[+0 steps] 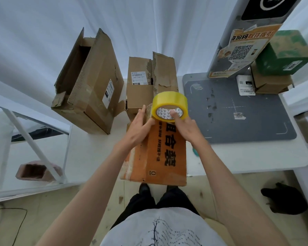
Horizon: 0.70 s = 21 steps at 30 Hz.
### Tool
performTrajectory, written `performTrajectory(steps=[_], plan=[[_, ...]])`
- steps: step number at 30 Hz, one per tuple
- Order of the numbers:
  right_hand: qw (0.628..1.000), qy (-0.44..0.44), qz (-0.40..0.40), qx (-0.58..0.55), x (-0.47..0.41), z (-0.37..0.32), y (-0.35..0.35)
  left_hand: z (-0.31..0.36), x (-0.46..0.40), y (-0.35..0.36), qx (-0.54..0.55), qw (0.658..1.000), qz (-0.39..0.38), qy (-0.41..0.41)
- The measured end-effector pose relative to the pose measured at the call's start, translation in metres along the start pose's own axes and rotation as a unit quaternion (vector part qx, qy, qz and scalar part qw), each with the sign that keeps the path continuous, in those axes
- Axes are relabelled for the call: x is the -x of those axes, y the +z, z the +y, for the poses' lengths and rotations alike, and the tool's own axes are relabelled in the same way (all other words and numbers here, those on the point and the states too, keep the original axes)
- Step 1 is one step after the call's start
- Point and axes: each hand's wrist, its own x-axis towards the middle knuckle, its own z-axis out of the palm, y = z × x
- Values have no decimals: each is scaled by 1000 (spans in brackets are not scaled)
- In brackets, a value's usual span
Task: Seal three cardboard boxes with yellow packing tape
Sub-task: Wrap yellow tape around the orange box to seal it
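Right hand [182, 126] gripping tape roll [170, 108], core facing camera; left hand [140, 124] flat on orange box [160, 153], lengthwise away beneath fingers.

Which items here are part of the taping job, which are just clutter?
Job:
- yellow tape roll, right hand holding it by the core
- orange box, left hand resting on it
- open brown box
- middle brown box

Lying about:
- green box stacked on a small brown box
- grey mat
- QR poster
- pink bag
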Motion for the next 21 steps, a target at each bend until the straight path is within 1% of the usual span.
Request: performTrajectory(steps=[4,8,12,18,21], plan=[[991,3,3,135,19,-23,3,0,3,-1,50,998,17,34],[980,-30,23,194,28,-39,12,-5,6,-10,38,995,33,81],[967,-66,49,241,26,-49,20,-6,9,-19,53,995,42,73],[961,-95,50,255,18,-54,26,-10,11,-27,95,993,35,60],[972,-107,65,198,16,-52,25,-24,11,-34,122,990,19,66]])
